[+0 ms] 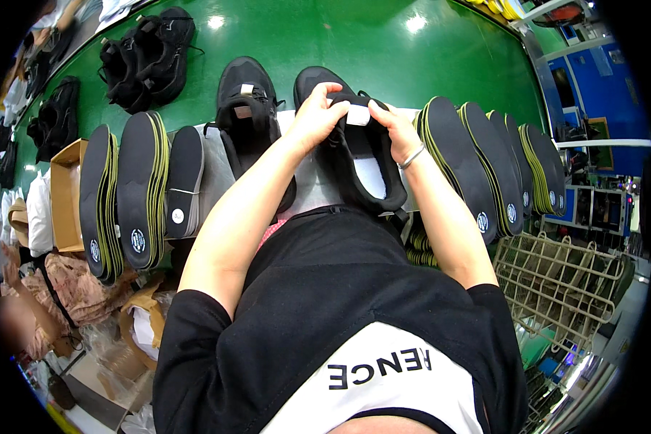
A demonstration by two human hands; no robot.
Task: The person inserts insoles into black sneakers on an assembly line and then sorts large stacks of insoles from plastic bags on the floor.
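Our left grip [315, 121] and right grip [400, 134] hold a black shoe [342, 170] at its tongue [358, 113]; insoles [452, 159] stand near the right, another shoe [247, 132] near the left.

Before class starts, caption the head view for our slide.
Left grip and right grip hold a black shoe, insole stacks on either side.

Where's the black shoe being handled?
Head view, upper middle: the shoe is held by left hand and right hand, another black shoe to its left, insole stacks to its right.

Two shoes [343, 166] abreast (toes away), insole stacks [139, 188] either side
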